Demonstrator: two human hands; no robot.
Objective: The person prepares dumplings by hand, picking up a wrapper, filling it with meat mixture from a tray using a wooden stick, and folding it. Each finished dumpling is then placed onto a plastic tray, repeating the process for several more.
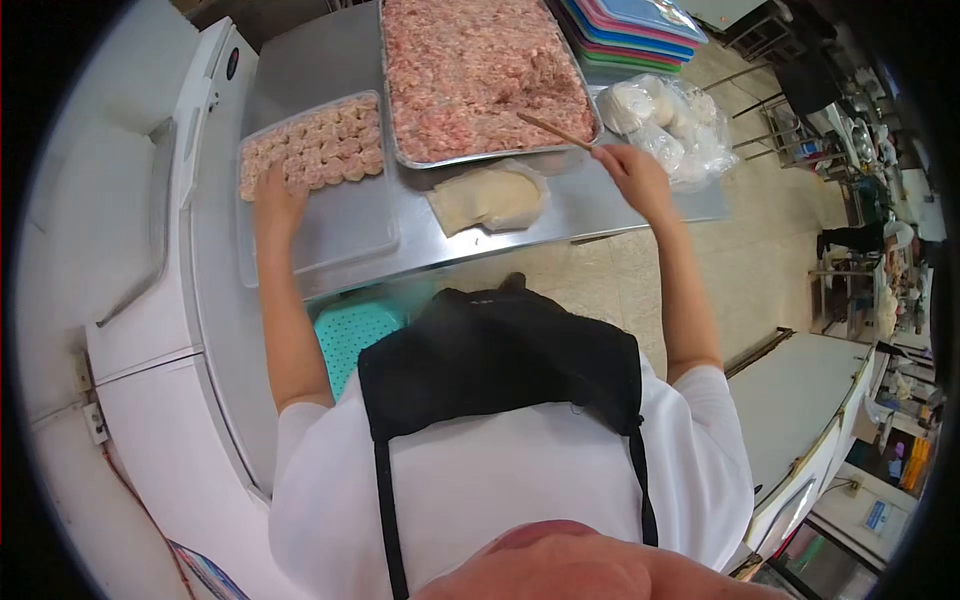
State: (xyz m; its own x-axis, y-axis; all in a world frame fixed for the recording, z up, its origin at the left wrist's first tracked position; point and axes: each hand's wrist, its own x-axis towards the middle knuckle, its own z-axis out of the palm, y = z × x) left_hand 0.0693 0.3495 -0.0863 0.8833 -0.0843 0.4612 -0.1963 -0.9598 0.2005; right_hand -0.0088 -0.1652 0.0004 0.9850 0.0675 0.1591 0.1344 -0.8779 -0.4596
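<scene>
Head view is showing a person at a steel desk [585, 205] in the upper middle of the frame. The left hand [277, 203] is resting at the lower edge of the dumplings [318, 150] on a tray [335, 228]; whether its fingers are pinching one or lying apart cannot be told. The right hand [632, 176] is reaching toward the pan [500, 156], its fingers clamped on a stick [553, 131] whose tip is lying in the filling [470, 70]. Wrappers [488, 198] are sitting between the hands, just below the pan. A bag [672, 125] is lying right of the pan, with coloured trays [630, 35] stacked above it.

Judging by this, the work is looking early: dumplings are covering only the tray's upper part, the lower part is lying bare, and the filling is standing nearly full. A round badge [232, 62] on the white chest [150, 250] at upper left is showing too small to read.
</scene>
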